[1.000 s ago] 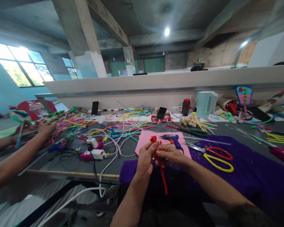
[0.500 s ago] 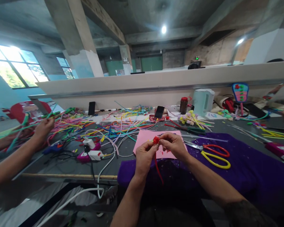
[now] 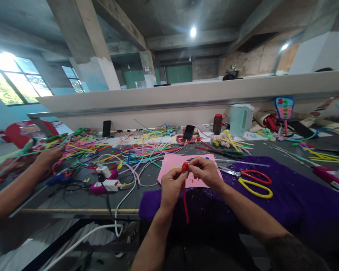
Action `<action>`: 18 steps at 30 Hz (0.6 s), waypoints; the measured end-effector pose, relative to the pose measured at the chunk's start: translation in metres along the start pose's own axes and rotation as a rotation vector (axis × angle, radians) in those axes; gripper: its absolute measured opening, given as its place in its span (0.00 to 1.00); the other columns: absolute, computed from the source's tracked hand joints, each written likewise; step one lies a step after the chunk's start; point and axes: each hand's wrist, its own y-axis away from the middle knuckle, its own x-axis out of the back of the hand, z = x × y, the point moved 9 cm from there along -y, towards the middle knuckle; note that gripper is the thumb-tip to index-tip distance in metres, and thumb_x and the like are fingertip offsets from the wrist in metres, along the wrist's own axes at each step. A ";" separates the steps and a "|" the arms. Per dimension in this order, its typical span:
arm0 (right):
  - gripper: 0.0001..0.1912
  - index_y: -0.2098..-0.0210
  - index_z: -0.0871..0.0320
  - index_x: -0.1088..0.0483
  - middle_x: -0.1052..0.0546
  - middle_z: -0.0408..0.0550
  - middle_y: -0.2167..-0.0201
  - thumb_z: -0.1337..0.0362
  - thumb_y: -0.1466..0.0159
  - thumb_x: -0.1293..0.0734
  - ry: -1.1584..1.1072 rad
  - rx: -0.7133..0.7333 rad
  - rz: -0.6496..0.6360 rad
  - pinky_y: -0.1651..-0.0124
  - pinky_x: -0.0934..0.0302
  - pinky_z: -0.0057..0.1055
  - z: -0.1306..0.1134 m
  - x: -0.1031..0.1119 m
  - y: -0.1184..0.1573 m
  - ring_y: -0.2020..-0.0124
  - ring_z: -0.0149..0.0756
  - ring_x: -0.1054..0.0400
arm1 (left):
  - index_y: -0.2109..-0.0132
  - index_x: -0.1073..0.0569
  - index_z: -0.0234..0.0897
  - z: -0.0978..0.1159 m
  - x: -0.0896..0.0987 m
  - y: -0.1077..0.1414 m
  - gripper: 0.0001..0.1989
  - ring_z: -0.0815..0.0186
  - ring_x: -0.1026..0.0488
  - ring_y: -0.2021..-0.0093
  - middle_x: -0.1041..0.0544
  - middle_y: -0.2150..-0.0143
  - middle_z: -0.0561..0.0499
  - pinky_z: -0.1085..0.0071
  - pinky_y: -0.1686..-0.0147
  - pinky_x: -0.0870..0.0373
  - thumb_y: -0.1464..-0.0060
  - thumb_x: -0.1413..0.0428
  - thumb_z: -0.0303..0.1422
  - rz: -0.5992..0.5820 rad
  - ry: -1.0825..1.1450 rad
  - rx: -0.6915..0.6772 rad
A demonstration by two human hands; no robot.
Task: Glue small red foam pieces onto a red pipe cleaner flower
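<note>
Between my two hands is a red pipe cleaner (image 3: 185,203), coiled into a small knot at its top, its loose tail hanging down. My left hand (image 3: 171,184) pinches the knot from the left, fingers closed. From the right, my right hand (image 3: 205,171) also pinches at the red knot with thumb and forefinger. Beneath the hands lies a pink sheet (image 3: 165,171) with small red bits on it. Scissors (image 3: 244,178) with one red and one yellow handle rest to the right on a purple cloth (image 3: 296,192).
Several coloured pipe cleaners (image 3: 147,148) are heaped at centre left. Power strips (image 3: 110,185) and white cables lie left of the sheet. A phone (image 3: 189,131), a brown bottle (image 3: 217,124) and a pale green kettle (image 3: 240,118) stand behind. A co-worker's hands (image 3: 49,160) work at far left.
My hands stay pinched on the red pipe cleaner, whose tail now hangs straighter. The view has shifted slightly. At left, the co-worker's hand and arm have moved.
</note>
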 end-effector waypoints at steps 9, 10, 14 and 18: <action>0.08 0.75 0.60 0.36 0.34 0.39 0.83 0.61 0.44 0.36 0.005 -0.045 0.043 0.83 0.48 0.21 0.011 -0.003 0.001 0.85 0.22 0.43 | 0.71 0.27 0.32 -0.004 -0.008 0.003 0.12 0.76 0.41 0.85 0.36 0.85 0.57 0.78 0.83 0.47 0.55 0.42 0.39 -0.056 0.090 0.033; 0.08 0.75 0.60 0.36 0.34 0.39 0.83 0.61 0.44 0.36 0.007 -0.046 0.057 0.83 0.48 0.21 0.011 -0.003 0.002 0.85 0.22 0.44 | 0.70 0.26 0.32 -0.004 -0.008 0.003 0.12 0.76 0.41 0.85 0.36 0.85 0.57 0.78 0.83 0.47 0.55 0.42 0.39 -0.053 0.094 0.031; 0.07 0.76 0.60 0.37 0.35 0.38 0.84 0.63 0.45 0.36 0.004 -0.047 0.085 0.82 0.49 0.22 0.011 -0.002 0.003 0.84 0.23 0.45 | 0.71 0.26 0.32 -0.007 -0.008 0.003 0.13 0.76 0.41 0.86 0.36 0.86 0.57 0.78 0.84 0.47 0.57 0.42 0.40 -0.026 0.101 0.035; 0.07 0.77 0.60 0.36 0.34 0.39 0.84 0.64 0.46 0.35 0.009 -0.054 0.075 0.81 0.49 0.22 0.010 -0.002 0.003 0.84 0.23 0.45 | 0.71 0.26 0.32 -0.008 -0.007 0.003 0.14 0.76 0.42 0.86 0.36 0.86 0.57 0.78 0.84 0.47 0.58 0.41 0.40 -0.023 0.103 0.050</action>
